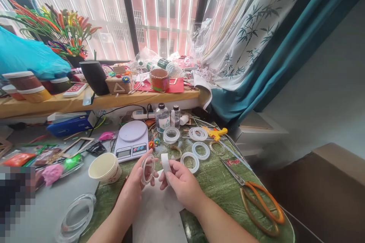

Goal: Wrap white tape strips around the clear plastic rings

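My left hand (pixel 137 183) grips a clear ring (pixel 148 169) like a bangle, held upright between thumb and fingers. Close beside it, my right hand (pixel 182 182) pinches a white curved band (pixel 165 162); whether this is a strip or a ring seen edge-on, I cannot tell. Both hands are above a pale grey sheet (pixel 158 216) on the green table covering. Just beyond them lie white translucent ring molds (pixel 190 162), some stacked. Larger clear rings (pixel 77 214) lie at the lower left.
Orange-handled scissors (pixel 251 193) lie open at right. Left of centre are a stack of paper cups (pixel 105 169) and a kitchen scale (pixel 131 140). Two bottles (pixel 163 117) and a yellow glue gun (pixel 216 133) are farther back, below a crowded shelf (pixel 114 101).
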A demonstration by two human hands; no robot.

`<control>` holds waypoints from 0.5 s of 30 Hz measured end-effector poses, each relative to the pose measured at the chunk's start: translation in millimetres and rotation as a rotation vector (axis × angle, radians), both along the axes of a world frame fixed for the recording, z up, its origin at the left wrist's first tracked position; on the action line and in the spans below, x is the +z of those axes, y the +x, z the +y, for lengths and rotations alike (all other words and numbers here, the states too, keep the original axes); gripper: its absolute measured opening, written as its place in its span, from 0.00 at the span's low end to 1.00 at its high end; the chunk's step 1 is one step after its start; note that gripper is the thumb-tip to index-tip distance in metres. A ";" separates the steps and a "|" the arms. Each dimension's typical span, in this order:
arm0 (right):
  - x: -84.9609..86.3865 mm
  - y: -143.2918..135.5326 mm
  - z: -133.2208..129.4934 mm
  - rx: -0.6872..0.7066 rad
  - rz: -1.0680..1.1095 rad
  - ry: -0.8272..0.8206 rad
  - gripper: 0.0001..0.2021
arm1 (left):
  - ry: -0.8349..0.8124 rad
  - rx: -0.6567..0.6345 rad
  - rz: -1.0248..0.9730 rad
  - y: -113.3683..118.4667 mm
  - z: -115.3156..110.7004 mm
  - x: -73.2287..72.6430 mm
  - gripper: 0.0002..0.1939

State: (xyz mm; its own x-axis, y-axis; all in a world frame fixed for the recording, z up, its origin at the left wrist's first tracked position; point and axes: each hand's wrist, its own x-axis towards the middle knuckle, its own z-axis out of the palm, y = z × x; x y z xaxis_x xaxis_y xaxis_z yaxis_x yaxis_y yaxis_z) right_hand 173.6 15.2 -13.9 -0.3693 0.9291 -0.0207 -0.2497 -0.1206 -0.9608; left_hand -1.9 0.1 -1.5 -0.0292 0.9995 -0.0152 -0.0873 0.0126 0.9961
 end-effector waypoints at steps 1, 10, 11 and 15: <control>-1.3 -0.7 -0.1 -0.017 0.007 -0.007 0.16 | -0.069 -0.023 -0.153 2.3 0.0 4.2 0.32; -1.5 -2.3 0.2 -0.124 0.012 -0.068 0.24 | -0.243 0.037 -0.376 3.4 7.2 12.8 0.30; -0.5 -2.0 -0.6 -0.104 0.018 -0.087 0.25 | -0.202 0.044 -0.296 2.3 7.0 9.9 0.30; 4.1 -1.3 -4.6 0.057 0.034 -0.150 0.24 | 0.078 0.039 0.279 -0.5 0.4 0.7 0.23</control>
State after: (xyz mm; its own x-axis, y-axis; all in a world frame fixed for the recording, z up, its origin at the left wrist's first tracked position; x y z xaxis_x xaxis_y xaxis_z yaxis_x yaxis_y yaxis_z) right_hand 172.3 10.5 -9.8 -0.4239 0.8942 -0.1443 -0.2705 -0.2770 -0.9220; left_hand -2.4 0.6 -0.8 -0.0603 0.9953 0.0754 0.1911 -0.0626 0.9796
